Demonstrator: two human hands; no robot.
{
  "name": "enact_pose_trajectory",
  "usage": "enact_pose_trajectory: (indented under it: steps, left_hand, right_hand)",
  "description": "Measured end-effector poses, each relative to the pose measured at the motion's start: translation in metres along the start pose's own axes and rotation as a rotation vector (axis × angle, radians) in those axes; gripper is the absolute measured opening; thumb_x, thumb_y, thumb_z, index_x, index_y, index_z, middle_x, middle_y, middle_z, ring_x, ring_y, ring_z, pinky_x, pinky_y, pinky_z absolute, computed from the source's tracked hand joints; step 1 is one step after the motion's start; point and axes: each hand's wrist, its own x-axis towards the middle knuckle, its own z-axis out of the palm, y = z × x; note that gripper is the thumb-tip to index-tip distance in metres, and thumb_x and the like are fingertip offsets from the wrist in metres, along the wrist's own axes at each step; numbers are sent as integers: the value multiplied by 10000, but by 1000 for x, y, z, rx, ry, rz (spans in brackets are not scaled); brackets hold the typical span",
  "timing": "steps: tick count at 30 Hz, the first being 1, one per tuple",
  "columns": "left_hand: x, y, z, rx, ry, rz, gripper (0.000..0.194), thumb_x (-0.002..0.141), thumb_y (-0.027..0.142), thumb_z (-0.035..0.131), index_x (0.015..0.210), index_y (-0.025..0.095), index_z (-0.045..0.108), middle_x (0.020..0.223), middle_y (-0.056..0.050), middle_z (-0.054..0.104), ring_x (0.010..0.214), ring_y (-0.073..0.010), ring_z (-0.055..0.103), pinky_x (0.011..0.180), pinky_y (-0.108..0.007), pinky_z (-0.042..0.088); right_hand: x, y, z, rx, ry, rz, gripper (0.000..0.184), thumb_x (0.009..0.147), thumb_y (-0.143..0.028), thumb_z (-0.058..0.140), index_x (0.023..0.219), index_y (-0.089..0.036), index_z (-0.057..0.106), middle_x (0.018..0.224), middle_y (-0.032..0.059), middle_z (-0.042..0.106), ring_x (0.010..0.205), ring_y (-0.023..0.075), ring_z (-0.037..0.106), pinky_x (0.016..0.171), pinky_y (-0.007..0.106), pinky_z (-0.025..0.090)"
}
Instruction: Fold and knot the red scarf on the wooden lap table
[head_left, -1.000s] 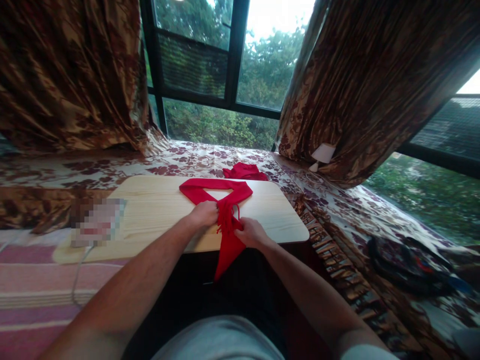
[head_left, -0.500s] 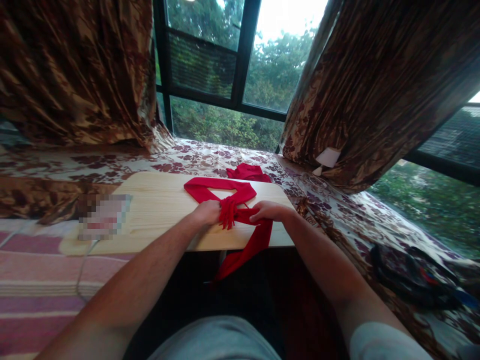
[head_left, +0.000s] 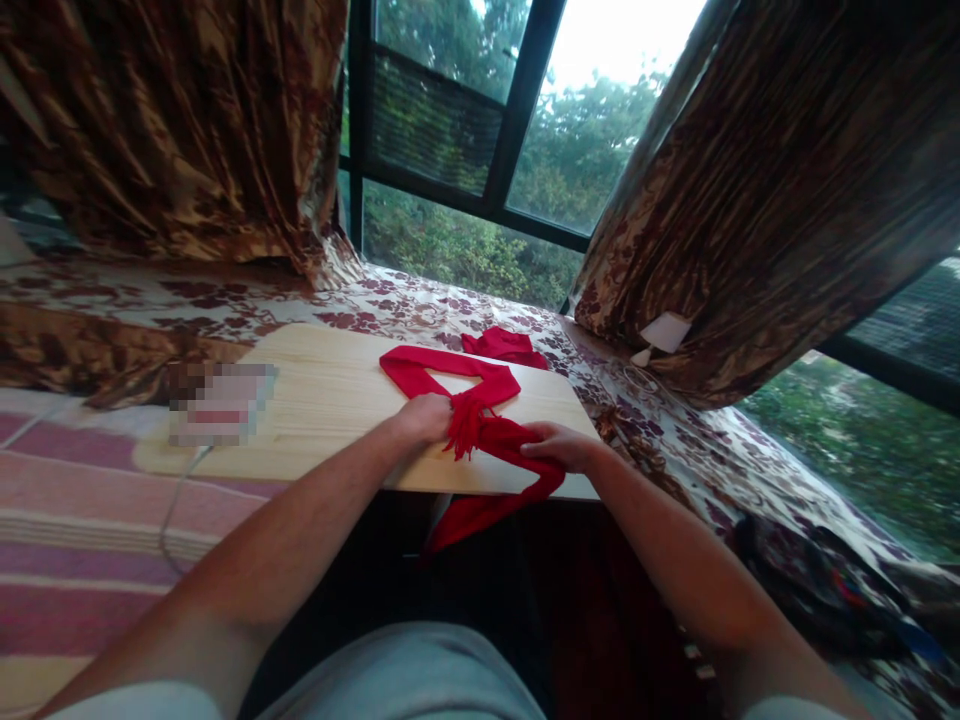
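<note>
at the far left, a blurred-out flat object (head_left: 221, 405) with a cable is being supported by the pale wooden board (head_left: 315, 410), well apart from both hands. next to the right, the red scarf (head_left: 487, 385) is being clasped by the left hand (head_left: 426, 418), just beside the spot where its sides are being crossed; the fingertips are being hidden by the cloth. beyond this grip, a closed loop is being formed on the board, its longer direction being laid roughly sideways. at the crossing, a red fringe (head_left: 466, 428) is being bunched, and the left hand is being placed nearer to it than the right. past the loop, a crumpled red cloth (head_left: 506, 346) is being borne by the patterned cover (head_left: 375, 292).

farther right, the loose length is being pinched by the right hand (head_left: 561, 446), thumb above the cloth and the other fingers partly concealed. between the hands, the long axis of this stretch is being drawn sideways from the crossing; at the right grip it is being bent back, its end being slanted leftward and toward the body, over the near edge.
</note>
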Motion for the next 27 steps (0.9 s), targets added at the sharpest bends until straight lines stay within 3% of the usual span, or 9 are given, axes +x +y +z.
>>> enact_pose_trajectory:
  steps: [3,5,8,11,14,17,20,23,27]
  left_hand:
    - [0,0,0,8,-2,10,390,940,341,482,1123,144,764,1155,-183,730,1082,-320,677,887,-350,516]
    - [0,0,0,19,-9,22,401,949,336,466,1126,131,763,1147,-193,729,1074,-326,680,880,-358,517]
    - [0,-1,2,24,-7,47,409,958,314,443,1163,141,753,1176,-182,723,1099,-325,672,891,-359,509]
    - [0,-2,3,-7,12,37,400,946,318,461,1163,151,753,1163,-172,729,1087,-321,675,891,-351,507]
    - [1,-3,3,-66,33,2,373,917,345,514,1131,171,765,1126,-151,745,1066,-307,682,876,-325,511]
    - [1,-3,4,-44,31,9,369,912,351,529,1135,174,765,1112,-149,749,1051,-300,689,858,-313,517]
    - [2,-5,5,-7,44,38,358,923,359,525,1119,181,767,1087,-141,754,1016,-282,700,832,-291,518]
    - [4,-7,9,-18,76,58,345,922,362,527,1077,177,774,1037,-140,760,967,-275,708,796,-288,521]
    - [8,-11,14,-72,116,82,318,910,331,549,1022,148,783,998,-170,759,923,-301,717,789,-340,535]
  right_hand:
    - [-13,2,-13,-67,-83,212,489,690,-436,859,1032,-100,760,875,81,771,716,165,717,658,233,562]
    - [-22,1,-23,-110,-129,255,464,660,-433,878,921,-66,767,775,86,757,658,163,704,628,227,552]
    - [-31,2,-27,-55,-120,155,481,665,-467,879,903,-66,760,839,118,768,743,194,725,732,283,580]
    - [-37,4,-22,57,-6,49,521,692,-512,862,987,-99,747,940,123,770,827,201,731,828,338,590]
    - [-43,2,-22,3,65,110,536,668,-502,875,1000,-103,744,843,83,758,675,145,695,658,245,575]
    - [-52,-3,-36,-132,-56,234,561,660,-535,850,965,-73,757,645,28,696,491,103,595,472,188,479]
    - [-63,-6,-52,-224,-155,272,465,597,-430,877,889,-84,771,690,27,730,558,120,641,554,199,530]
    - [-74,-5,-61,-239,-156,262,375,567,-335,867,843,-100,769,810,48,775,718,164,711,737,254,583]
    - [-83,-8,-67,-291,-129,315,461,577,-371,843,949,-111,768,873,63,784,764,196,729,759,292,587]
